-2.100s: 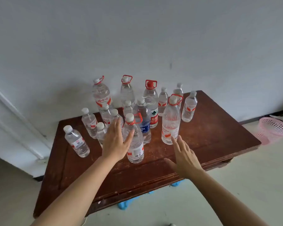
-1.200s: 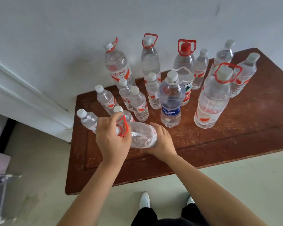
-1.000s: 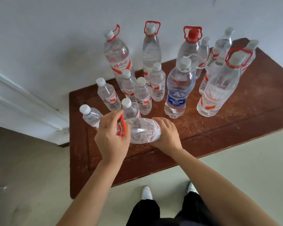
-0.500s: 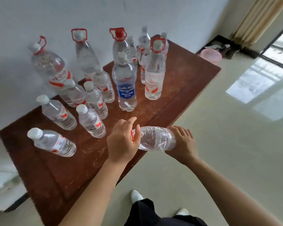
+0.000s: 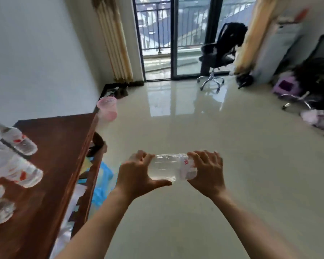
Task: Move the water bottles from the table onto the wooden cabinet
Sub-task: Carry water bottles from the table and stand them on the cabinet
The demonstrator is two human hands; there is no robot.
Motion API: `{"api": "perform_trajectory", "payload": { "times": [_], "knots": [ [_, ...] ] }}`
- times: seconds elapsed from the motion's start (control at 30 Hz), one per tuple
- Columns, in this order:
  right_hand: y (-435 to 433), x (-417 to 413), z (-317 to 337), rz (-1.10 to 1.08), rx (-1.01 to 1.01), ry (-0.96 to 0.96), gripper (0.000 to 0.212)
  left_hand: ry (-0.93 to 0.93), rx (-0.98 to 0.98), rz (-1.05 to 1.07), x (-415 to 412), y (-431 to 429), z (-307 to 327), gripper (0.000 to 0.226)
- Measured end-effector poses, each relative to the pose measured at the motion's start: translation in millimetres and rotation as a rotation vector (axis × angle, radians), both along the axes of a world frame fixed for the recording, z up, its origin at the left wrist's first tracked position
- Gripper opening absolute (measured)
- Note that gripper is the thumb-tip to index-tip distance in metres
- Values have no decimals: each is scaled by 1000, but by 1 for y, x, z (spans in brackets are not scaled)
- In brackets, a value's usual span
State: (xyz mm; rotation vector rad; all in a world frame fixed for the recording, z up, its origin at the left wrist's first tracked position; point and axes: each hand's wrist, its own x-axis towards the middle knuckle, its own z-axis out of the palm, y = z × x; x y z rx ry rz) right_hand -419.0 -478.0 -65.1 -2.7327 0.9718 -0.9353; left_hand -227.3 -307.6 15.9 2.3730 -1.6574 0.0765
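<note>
Head view: left hand (image 5: 137,173) and right hand (image 5: 207,170) grip ends of bottle (image 5: 171,169), carried sideways over floor, clear of table (image 5: 60,144). Several bottles (image 5: 17,141) remain on table. Cabinet not visible; task barely begun.

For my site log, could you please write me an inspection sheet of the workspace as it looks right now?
Surface: dark wooden table at left, partly in view.
Job's things: one water bottle held level over the floor, clear of the table; several blurred bottles on the table; wooden cabinet not in view.
Clutter: blue item under the table; pink basket on the floor past its far end.
Hands: left hand grips one end of the water bottle, right hand the other.
Cables: nothing seen.
Surroundings: glossy floor, office chair by the balcony door, curtain.
</note>
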Motion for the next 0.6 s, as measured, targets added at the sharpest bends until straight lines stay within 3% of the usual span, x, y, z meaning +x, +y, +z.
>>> {"api": "perform_trajectory", "payload": {
  "times": [0.1,0.33,0.6],
  "knots": [
    [-40,-92,9,-142,-30,-15,62,-79,67,-166,-71,-67,7,101],
    [-88,-315,15,-540,-55,-36,69,-155,40,-526,-261,-210,16,98],
    [-105,-540,-19,-958,-18,-31,75,-41,64,-918,-490,-338,-17,101]
  ]
}}
